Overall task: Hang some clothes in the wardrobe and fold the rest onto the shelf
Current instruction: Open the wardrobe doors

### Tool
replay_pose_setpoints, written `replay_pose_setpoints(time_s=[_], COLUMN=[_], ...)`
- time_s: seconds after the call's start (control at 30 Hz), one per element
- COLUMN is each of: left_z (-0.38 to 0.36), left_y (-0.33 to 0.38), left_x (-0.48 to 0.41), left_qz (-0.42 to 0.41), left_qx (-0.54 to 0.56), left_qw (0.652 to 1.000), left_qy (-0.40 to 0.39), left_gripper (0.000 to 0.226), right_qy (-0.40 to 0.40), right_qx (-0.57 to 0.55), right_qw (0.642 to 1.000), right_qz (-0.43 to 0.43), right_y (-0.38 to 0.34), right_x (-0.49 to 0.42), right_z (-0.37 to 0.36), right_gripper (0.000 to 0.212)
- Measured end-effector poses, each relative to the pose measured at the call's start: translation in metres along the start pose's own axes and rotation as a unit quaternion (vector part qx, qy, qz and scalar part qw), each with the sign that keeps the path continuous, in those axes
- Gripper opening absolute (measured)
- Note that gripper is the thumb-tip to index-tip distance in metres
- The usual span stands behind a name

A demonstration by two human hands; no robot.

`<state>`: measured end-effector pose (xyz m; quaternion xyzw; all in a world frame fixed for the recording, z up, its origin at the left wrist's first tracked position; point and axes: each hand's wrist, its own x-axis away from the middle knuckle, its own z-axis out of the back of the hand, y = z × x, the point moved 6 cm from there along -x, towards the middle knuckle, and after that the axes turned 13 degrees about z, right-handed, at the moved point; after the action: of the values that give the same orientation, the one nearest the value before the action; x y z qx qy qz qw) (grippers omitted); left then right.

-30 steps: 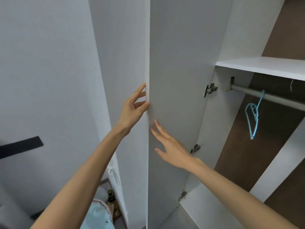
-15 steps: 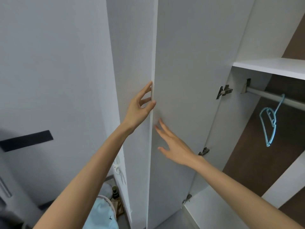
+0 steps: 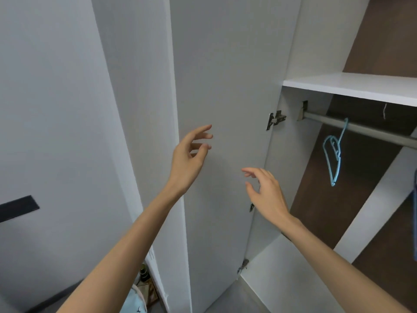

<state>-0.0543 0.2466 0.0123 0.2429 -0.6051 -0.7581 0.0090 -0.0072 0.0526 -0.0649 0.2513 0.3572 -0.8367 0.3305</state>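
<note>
The door [image 3: 225, 75] stands swung wide, probably to clear the way into the wardrobe. Both hands hover before its inner face, the left hand [image 3: 189, 154] near its free edge, the right hand [image 3: 268, 195] lower and nearer its hinge [image 3: 276, 119] side. Both are released, fingers loosely spread, grasping nothing; whether any fingertip touches the door I cannot tell. Past the door's hinge side sit the shelf [image 3: 361, 86] and, under it, the rail [image 3: 361, 129] with one blue hanger [image 3: 332, 159], well apart from the right hand. No clothes show plainly; a blue strip [image 3: 414, 222] far beyond the door may be one. A white panel [image 3: 372, 211] slants across the opening there and could hamper reaching. Below the door's free edge lie a pale bag [image 3: 133, 301] and a bottle [image 3: 143, 271].
</note>
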Motion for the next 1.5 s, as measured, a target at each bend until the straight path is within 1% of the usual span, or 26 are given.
replay_pose_setpoints(time_s=[0.2, 0.3, 0.43, 0.53, 0.6, 0.7, 0.8, 0.9, 0.97, 1.03, 1.17, 1.2, 1.27, 1.3, 1.37, 1.43, 1.47, 1.5], left_z=[-0.093, -0.145, -0.211, -0.258, -0.283, -0.311, -0.329, -0.340, -0.347, -0.356, -0.392, -0.404, -0.431, -0.445, -0.471, -0.495, -0.506, -0.515], left_y=[-0.005, -0.007, -0.012, -0.016, -0.021, -0.031, -0.042, -0.051, -0.054, -0.055, -0.047, -0.044, -0.035, -0.030, -0.021, -0.012, -0.009, -0.006], left_x=[-0.008, -0.016, -0.029, -0.040, -0.048, -0.060, -0.070, -0.080, -0.084, -0.085, -0.081, -0.078, -0.070, -0.066, -0.057, -0.047, -0.042, -0.038], left_qz=[0.025, 0.034, 0.045, 0.052, 0.061, 0.077, 0.094, 0.103, 0.107, 0.106, 0.083, 0.072, 0.046, 0.035, 0.015, -0.005, -0.011, -0.012], left_qx=[0.034, 0.038, 0.036, 0.025, 0.018, 0.009, 0.000, -0.006, -0.009, -0.011, -0.014, -0.016, -0.020, -0.017, -0.010, -0.014, -0.015, -0.013], left_qw=[0.996, 0.992, 0.984, 0.976, 0.972, 0.969, 0.967, 0.967, 0.967, 0.967, 0.965, 0.964, 0.960, 0.958, 0.952, 0.946, 0.942, 0.939], left_qy=[-0.073, -0.113, -0.170, -0.209, -0.227, -0.236, -0.235, -0.232, -0.230, -0.232, -0.248, -0.256, -0.276, -0.285, -0.306, -0.325, -0.334, -0.343], left_gripper=[0.045, 0.044, 0.042, 0.043, 0.042, 0.042, 0.043, 0.043, 0.042, 0.042, 0.042, 0.042, 0.042, 0.042, 0.041, 0.041, 0.042, 0.043], right_qy=[0.060, 0.097, 0.139, 0.144, 0.132, 0.105, 0.100, 0.100, 0.094, 0.087, 0.119, 0.129, 0.150, 0.163, 0.193, 0.204, 0.198, 0.192], right_qx=[0.046, 0.087, 0.110, 0.107, 0.089, 0.054, 0.017, -0.004, -0.004, 0.025, 0.057, 0.078, 0.158, 0.205, 0.292, 0.364, 0.387, 0.388], right_qw=[0.994, 0.984, 0.968, 0.956, 0.950, 0.938, 0.929, 0.927, 0.929, 0.936, 0.949, 0.953, 0.951, 0.943, 0.916, 0.878, 0.861, 0.852], right_qz=[-0.081, -0.119, -0.178, -0.231, -0.270, -0.325, -0.356, -0.362, -0.358, -0.339, -0.286, -0.264, -0.220, -0.204, -0.195, -0.233, -0.263, -0.296], right_y=[0.062, 0.102, 0.160, 0.205, 0.235, 0.274, 0.302, 0.321, 0.330, 0.332, 0.326, 0.323, 0.315, 0.310, 0.301, 0.299, 0.301, 0.305], right_x=[0.025, 0.033, 0.033, 0.024, 0.016, 0.002, -0.008, -0.012, -0.010, -0.004, 0.018, 0.025, 0.041, 0.050, 0.069, 0.090, 0.100, 0.108], right_z=[0.067, 0.101, 0.136, 0.152, 0.155, 0.151, 0.144, 0.137, 0.137, 0.145, 0.182, 0.194, 0.222, 0.237, 0.267, 0.290, 0.298, 0.304], right_gripper=[0.033, 0.033, 0.038, 0.046, 0.051, 0.057, 0.060, 0.056, 0.047, 0.037, 0.031, 0.029, 0.028, 0.028, 0.030, 0.037, 0.041, 0.046])
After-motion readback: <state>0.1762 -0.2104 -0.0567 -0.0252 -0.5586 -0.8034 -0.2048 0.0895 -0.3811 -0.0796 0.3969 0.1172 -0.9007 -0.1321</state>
